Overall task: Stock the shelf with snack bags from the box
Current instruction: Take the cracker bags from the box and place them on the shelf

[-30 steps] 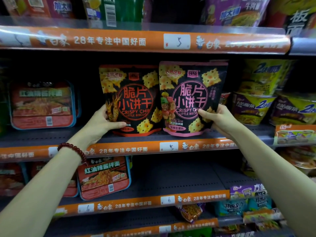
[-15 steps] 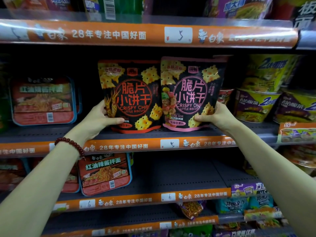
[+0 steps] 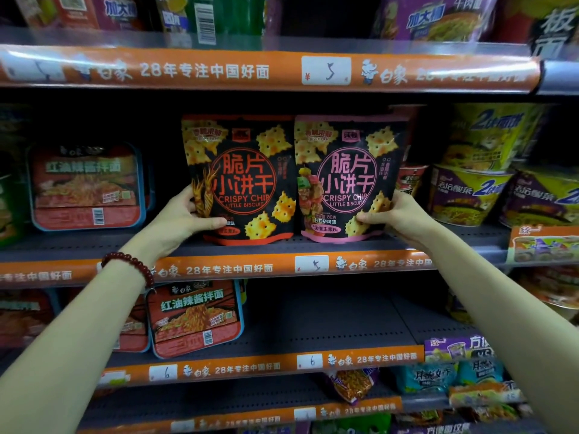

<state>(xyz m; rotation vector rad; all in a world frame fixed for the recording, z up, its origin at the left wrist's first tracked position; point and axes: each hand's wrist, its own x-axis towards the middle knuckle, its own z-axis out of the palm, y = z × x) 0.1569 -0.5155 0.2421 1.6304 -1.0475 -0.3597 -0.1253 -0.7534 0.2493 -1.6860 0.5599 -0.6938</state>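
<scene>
A: Left bag is noted black, red-trimmed, with yellow crackers printed.
B: Right bag is recorded black, pink-trimmed. Shelf strip is logged orange, white-lettered.

Both arms reach forward; left hand and right hand seemingly curled in grip.

Left hand fingers hidden behind red snack bag; noodle tray left of it blurred.

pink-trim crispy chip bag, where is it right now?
In the head view, the pink-trim bag stands upright centre-right on the middle shelf, touching the orange-trim bag on its left, held by the right hand.
</scene>
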